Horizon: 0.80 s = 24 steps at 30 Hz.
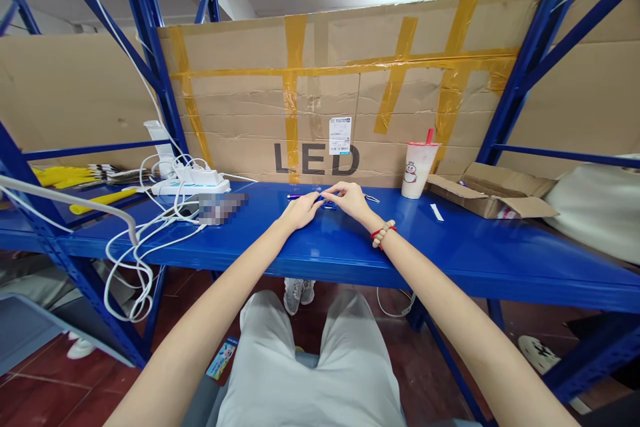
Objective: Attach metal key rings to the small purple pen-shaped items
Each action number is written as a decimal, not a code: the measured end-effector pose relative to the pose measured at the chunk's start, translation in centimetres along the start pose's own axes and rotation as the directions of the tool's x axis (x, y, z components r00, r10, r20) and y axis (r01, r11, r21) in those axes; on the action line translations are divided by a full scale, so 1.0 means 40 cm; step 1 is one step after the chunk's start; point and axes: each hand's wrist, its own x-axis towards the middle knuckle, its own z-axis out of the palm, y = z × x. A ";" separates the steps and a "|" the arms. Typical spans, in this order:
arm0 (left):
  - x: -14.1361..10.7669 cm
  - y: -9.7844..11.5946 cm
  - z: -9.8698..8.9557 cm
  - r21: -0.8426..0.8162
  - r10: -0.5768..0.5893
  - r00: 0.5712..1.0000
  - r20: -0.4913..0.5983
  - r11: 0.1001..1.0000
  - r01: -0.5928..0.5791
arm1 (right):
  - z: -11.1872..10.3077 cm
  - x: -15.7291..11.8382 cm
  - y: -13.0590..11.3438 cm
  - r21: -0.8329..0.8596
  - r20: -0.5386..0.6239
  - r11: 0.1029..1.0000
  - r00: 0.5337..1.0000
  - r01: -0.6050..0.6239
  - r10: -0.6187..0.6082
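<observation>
My left hand (301, 211) and my right hand (351, 199) meet over the blue shelf top (310, 248). Both have their fingertips pinched together, on something small and bluish that I cannot make out. Just behind my left hand lies a thin dark blue, pen-like stick (295, 197), partly hidden by the fingers. Under my right hand a short blue piece (329, 207) rests on the surface. To the right of that hand pokes out a slim piece with a silvery end (371, 198). A beaded bracelet circles my right wrist.
A lidded drink cup (411, 177) with a red straw stands at the right, near a white strip (437, 212) and an open cardboard box (493, 192). White cables (173, 213) and a power strip (193, 183) crowd the left. A cardboard wall (240, 120) closes the back.
</observation>
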 end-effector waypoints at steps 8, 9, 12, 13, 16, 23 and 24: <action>-0.001 0.001 -0.004 -0.026 -0.020 1.000 0.006 0.999 0.020 | 0.011 0.001 0.000 0.074 0.052 0.997 0.999 0.001 -0.005; -0.001 0.003 -0.006 -0.025 -0.019 1.000 0.002 1.000 0.019 | 0.011 0.002 -0.001 0.053 0.049 0.998 0.999 -0.017 0.014; -0.005 0.009 -0.011 -0.001 -0.016 1.000 -0.010 1.000 0.016 | -0.002 0.001 -0.005 -0.072 -0.024 0.990 0.992 -0.124 0.123; -0.006 0.012 -0.013 0.008 -0.014 1.000 -0.011 1.000 0.014 | -0.009 0.000 -0.008 -0.134 -0.061 0.977 0.985 -0.167 0.160; -0.007 0.014 -0.015 0.026 0.000 1.000 -0.016 1.000 0.001 | -0.030 -0.005 -0.017 -0.335 -0.094 0.904 0.964 -0.265 0.248; -0.004 0.007 -0.008 0.057 0.018 1.000 -0.024 0.998 -0.017 | -0.040 -0.013 -0.014 -0.552 0.025 0.763 0.908 -0.336 0.418; -0.004 0.007 -0.008 0.060 0.019 1.000 -0.024 0.998 -0.017 | -0.039 -0.012 -0.012 -0.562 0.022 0.749 0.899 -0.351 0.437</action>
